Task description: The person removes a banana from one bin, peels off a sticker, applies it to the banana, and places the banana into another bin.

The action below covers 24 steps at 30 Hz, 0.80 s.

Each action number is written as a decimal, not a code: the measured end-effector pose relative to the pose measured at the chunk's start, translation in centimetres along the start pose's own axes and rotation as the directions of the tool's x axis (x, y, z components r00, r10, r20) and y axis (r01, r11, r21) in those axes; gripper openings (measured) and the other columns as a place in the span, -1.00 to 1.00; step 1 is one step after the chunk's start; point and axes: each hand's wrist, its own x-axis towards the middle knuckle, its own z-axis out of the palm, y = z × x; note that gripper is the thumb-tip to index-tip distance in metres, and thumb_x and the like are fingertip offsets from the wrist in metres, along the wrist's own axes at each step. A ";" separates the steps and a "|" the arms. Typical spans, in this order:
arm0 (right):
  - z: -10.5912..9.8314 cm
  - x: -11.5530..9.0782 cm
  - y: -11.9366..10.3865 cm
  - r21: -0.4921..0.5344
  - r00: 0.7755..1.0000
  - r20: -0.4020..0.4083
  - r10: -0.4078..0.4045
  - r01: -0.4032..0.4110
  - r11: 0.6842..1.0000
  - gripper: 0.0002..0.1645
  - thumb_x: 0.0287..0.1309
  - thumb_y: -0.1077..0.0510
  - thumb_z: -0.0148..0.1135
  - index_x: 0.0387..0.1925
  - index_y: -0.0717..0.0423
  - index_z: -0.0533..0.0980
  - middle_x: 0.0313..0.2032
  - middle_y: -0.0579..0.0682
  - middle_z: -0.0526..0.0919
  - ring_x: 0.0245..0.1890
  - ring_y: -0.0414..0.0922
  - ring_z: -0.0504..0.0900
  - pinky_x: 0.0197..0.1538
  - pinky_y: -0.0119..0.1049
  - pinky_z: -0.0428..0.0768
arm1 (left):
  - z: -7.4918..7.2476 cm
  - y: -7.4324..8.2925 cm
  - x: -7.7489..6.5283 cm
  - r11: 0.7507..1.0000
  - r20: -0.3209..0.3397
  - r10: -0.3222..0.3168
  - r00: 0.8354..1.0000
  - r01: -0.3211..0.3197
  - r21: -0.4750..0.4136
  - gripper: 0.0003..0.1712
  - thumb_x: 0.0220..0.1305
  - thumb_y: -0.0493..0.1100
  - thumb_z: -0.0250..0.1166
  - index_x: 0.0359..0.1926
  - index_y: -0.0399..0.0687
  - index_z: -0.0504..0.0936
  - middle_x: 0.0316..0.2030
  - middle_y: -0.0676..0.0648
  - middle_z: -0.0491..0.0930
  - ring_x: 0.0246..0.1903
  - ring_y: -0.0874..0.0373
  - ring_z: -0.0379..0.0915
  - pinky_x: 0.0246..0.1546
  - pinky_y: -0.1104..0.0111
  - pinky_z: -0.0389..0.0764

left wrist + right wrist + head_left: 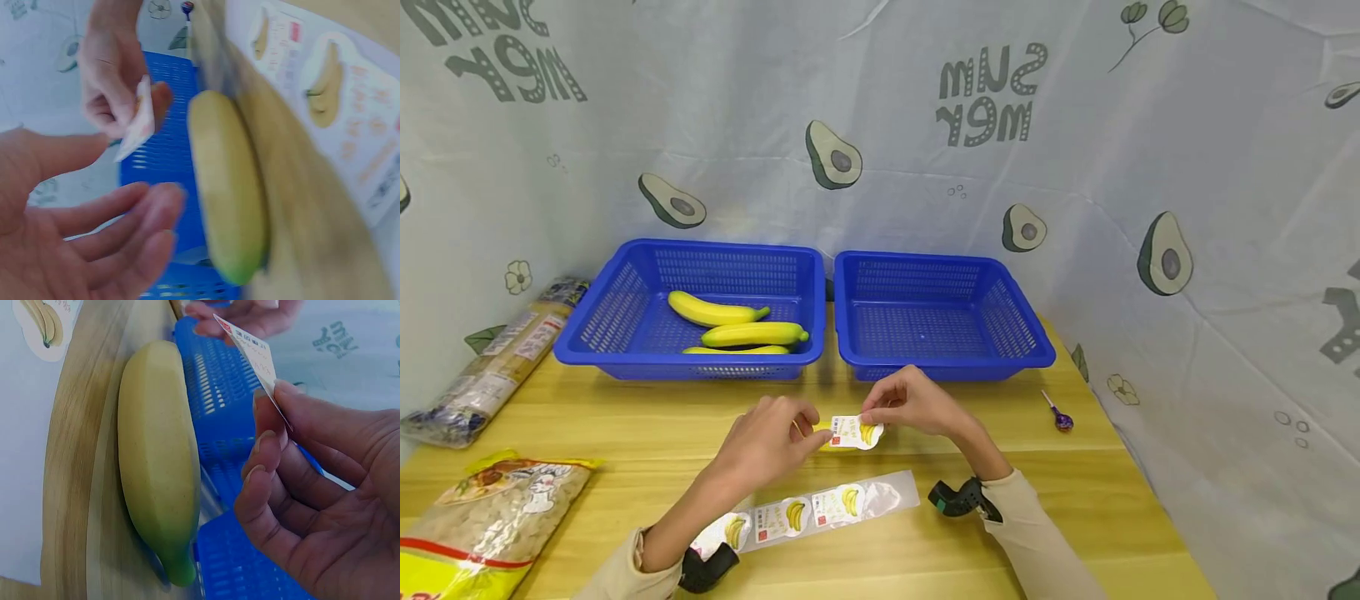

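Note:
My right hand [917,403] pinches a white banana-picture sticker [852,432] between thumb and index finger. In the right wrist view the sticker is seen nearly edge-on, raised off the table. My left hand [766,443] is at the sticker's left side; the left wrist view shows its thumb and fingers apart with nothing between them. Below the sticker lies a yellow banana [159,437] with a greenish stem end, mostly hidden in the head view. Nearer me, a strip of backing sheet [891,493] carries several more such stickers, partly covered by my left arm.
At the back left, a blue basket [580,350] holds three bananas [752,334]. Another blue basket [940,364] stands beside it. A lollipop [1062,419] lies at right. On the left are a long packet [512,350] and a yellow-trimmed food bag [497,521].

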 end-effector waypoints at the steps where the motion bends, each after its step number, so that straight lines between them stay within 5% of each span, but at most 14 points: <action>1: 0.1 0.1 0.0 0.000 1.000 0.001 -0.002 0.002 1.000 -0.94 0.31 0.35 0.49 -0.25 0.34 0.76 -0.38 0.09 0.80 -0.43 0.17 0.67 -0.37 -0.18 0.70 | 0.1 -0.3 0.3 1.000 -0.009 -0.003 1.000 0.003 -0.029 -0.84 0.32 -0.10 0.58 -0.26 -0.07 0.82 -0.42 0.12 0.72 -0.43 0.28 0.61 -0.35 0.27 0.69; 6: 0.4 0.6 0.1 -0.002 1.000 0.003 -0.002 0.002 1.000 -0.93 0.32 0.35 0.47 -0.24 0.35 0.75 -0.39 0.04 0.79 -0.43 0.14 0.65 -0.33 -0.14 0.72 | 0.7 -1.6 1.2 0.978 -0.030 0.077 0.997 -0.081 -0.192 -0.94 0.40 -0.26 0.48 -0.28 -0.13 0.82 -0.44 0.09 0.72 -0.44 0.26 0.59 -0.34 0.40 0.66; 10: 0.6 0.6 0.0 -0.008 1.000 -0.011 0.007 -0.008 1.000 -0.93 0.33 0.35 0.47 -0.24 0.35 0.75 -0.39 0.02 0.79 -0.44 0.13 0.65 -0.32 -0.13 0.74 | 1.2 -1.8 1.2 0.968 -0.057 0.098 0.994 -0.108 -0.228 -0.92 0.37 -0.34 0.46 -0.31 -0.16 0.81 -0.49 0.09 0.70 -0.46 0.24 0.57 -0.37 0.42 0.63; 24: 1.8 1.1 0.7 -0.189 0.995 -0.100 -0.010 -0.009 0.982 -0.93 0.28 0.26 0.55 -0.31 0.20 0.79 -0.41 -0.06 0.79 -0.46 -0.34 0.57 -0.31 -0.43 0.65 | 2.5 -1.7 1.3 0.999 -0.119 -0.017 0.993 0.013 -0.037 -0.79 0.30 -0.31 0.51 -0.46 -0.02 0.74 -0.59 0.14 0.58 -0.53 0.27 0.47 -0.48 0.31 0.56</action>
